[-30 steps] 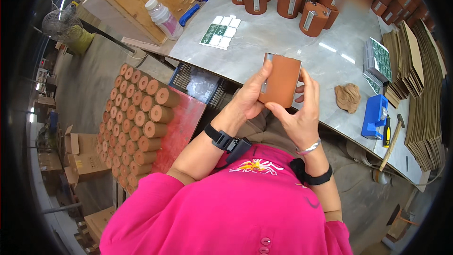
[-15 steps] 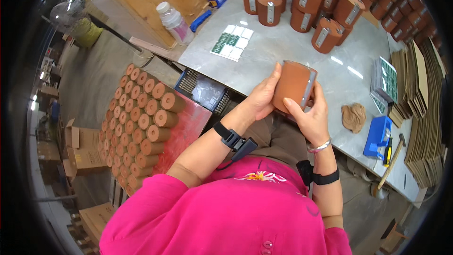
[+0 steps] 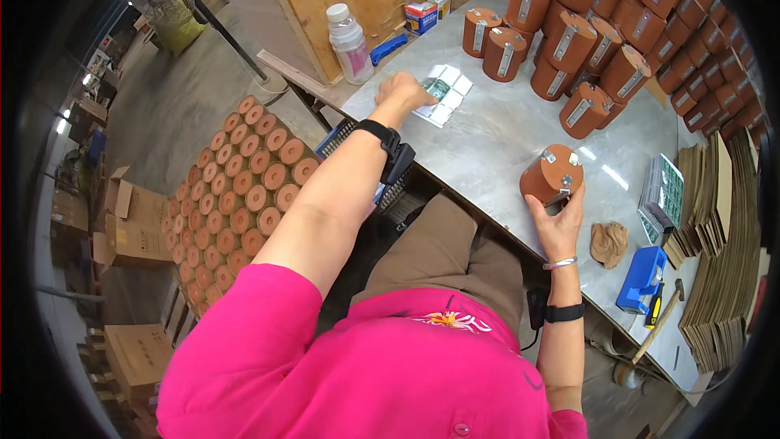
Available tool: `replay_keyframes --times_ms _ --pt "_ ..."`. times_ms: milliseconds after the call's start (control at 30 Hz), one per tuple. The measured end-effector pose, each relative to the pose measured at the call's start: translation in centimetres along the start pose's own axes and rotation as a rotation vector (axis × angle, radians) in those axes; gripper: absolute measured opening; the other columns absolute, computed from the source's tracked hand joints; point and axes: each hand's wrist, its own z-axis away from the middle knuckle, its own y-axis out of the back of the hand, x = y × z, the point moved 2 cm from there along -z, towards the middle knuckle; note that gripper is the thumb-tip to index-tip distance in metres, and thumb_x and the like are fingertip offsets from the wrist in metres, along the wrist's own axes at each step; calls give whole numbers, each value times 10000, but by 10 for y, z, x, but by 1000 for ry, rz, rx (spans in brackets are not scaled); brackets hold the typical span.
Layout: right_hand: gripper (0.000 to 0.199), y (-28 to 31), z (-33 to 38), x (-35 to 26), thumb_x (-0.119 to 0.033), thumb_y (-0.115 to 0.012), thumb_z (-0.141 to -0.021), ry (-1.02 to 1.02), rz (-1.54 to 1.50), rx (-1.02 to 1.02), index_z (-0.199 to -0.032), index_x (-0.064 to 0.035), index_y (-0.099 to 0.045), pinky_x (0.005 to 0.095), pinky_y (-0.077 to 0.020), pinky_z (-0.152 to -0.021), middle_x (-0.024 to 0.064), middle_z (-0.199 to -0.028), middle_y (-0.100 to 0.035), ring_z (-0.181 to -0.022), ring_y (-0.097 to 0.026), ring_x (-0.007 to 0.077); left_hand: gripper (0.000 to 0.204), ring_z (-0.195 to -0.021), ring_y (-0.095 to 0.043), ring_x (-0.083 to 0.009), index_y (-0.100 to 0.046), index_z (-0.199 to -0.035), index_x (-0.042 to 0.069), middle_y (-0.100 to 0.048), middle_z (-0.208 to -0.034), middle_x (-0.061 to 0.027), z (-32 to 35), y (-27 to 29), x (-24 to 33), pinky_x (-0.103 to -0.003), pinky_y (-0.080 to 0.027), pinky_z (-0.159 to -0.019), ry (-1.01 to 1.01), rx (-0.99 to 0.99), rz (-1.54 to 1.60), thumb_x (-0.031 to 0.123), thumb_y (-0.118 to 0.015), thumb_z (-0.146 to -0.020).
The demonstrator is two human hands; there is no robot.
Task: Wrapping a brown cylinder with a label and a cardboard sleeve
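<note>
My left hand (image 3: 404,92) is stretched over the far left of the table, its fingers curled and pinched together at a sheet of green and white labels (image 3: 445,102). The fingertips meet the sheet by a green label; whether one is lifted I cannot tell. My right hand (image 3: 561,226) grips a reddish-brown cylinder (image 3: 552,169) from the near side, thumb on its left and fingers on its right. That cylinder stands upright on the grey table (image 3: 487,171), and small metal fittings show on its top and near side.
Finished-looking brown cylinders (image 3: 569,41) with metal strips are stacked at the back right. A white bottle (image 3: 349,45) and a blue-handled tool (image 3: 388,49) lie beyond my left hand. On the right are a brown cloth (image 3: 608,244), blue box (image 3: 642,278), hammer (image 3: 660,321) and cardboard sheets (image 3: 719,264).
My left hand has let go of the cylinder and moved left and away to the label sheet. My right hand has set the cylinder upright on the table. The view has shifted somewhat.
</note>
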Motion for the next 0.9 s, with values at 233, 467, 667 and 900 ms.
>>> replay_keyframes --times_ms 233,467,667,900 --pt "672 29 15 -36 -97 -797 -770 67 77 220 -1349 15 -475 387 -474 -896 162 -1198 -604 -1090 -595 279 299 -893 -702 -226 -689 -1062 -16 -732 -999 -109 44 -30 -8 -352 -545 -830 -247 -113 868 136 -777 -820" --pt "265 10 -1 -126 -4 -738 -782 435 29 92 -1039 -18 -672 375 -463 -810 123 -1009 -642 -928 -584 287 243 -969 -655 -113 -645 -1164 -14 -699 -1105 -65 199 -18 11 -290 -514 -876 -421 -605 1522 151 -597 -991" --pt "267 0 -9 -135 -64 -773 -751 561 93 50 -1002 -48 -684 384 -425 -799 76 -990 -656 -901 -576 284 204 -916 -600 -53 -661 -1126 2 -680 -1029 -7 229 0 15 -237 -498 -805 -577 -543 1413 149 -580 -1010" --pt "237 7 -6 -137 -56 -765 -753 564 127 -18 -973 -68 -678 375 -404 -818 59 -894 -663 -853 -599 264 173 -907 -590 -64 -652 -1069 -4 -659 -1003 -8 236 8 13 -254 -501 -815 -617 -553 1341 141 -579 -1010"
